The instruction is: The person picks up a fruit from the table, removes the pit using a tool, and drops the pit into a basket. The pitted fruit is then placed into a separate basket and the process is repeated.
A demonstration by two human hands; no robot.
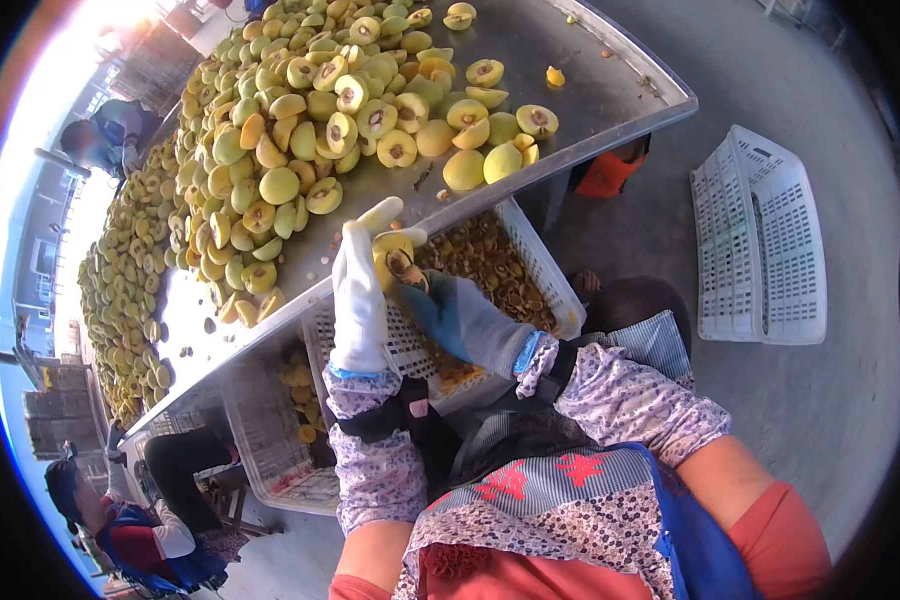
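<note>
Peach half [392, 256], L hand [358, 290], R hand [450, 312] gripping

Fruit halves [300, 130] are heaped on the table [610, 95], thinning toward its right end. A crate of pits [490, 265] is set under the table's near edge. A fruit half [395, 258] is held between left hand [358, 295] and right hand [460, 318] above that crate. An upturned crate [760, 235] lies on the floor, right.

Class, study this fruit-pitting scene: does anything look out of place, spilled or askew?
Yes. A white crate lies flat on the floor, apart from the work. A few fruit scraps sit stray on the metal table, away from the heap.
</note>
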